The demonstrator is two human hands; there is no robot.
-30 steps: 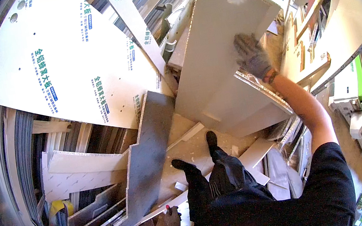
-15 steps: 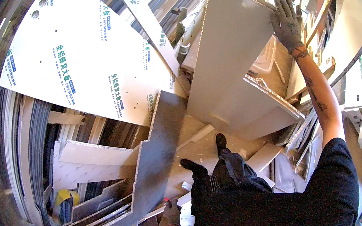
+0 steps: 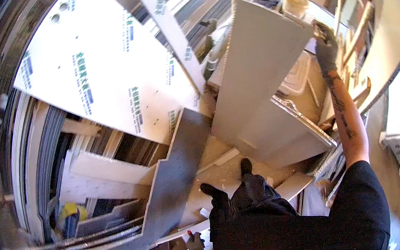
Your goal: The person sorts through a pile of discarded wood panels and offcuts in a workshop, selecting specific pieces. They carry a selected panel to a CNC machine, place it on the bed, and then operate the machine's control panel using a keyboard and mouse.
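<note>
My right hand [image 3: 326,51], in a dark glove, reaches far forward. Its fingers are curled at the far right corner of a tall grey panel [image 3: 257,60] with a rough, honeycomb-like edge, and appear to grip it. The panel stands tilted beyond my feet. A second, lower grey panel [image 3: 287,130] overlaps its near right side. Low on the left, my gloved left hand [image 3: 195,243] is closed around a small thing with a red tip [image 3: 190,233]; the rest of it is hidden in the glove.
A large white printed sheet [image 3: 95,73] leans at the left, with a dark notched panel [image 3: 171,175] in front. Stacked strips [image 3: 36,163] line the left side. A yellowish tub [image 3: 295,3] and a clear plastic container [image 3: 298,75] sit behind the grey panels. Wooden strips [image 3: 357,26] lean at the right.
My right hand has gone from flat, stretched fingers to curled ones at the panel's corner. The view has shifted a little. My left hand still holds the red-tipped thing.
</note>
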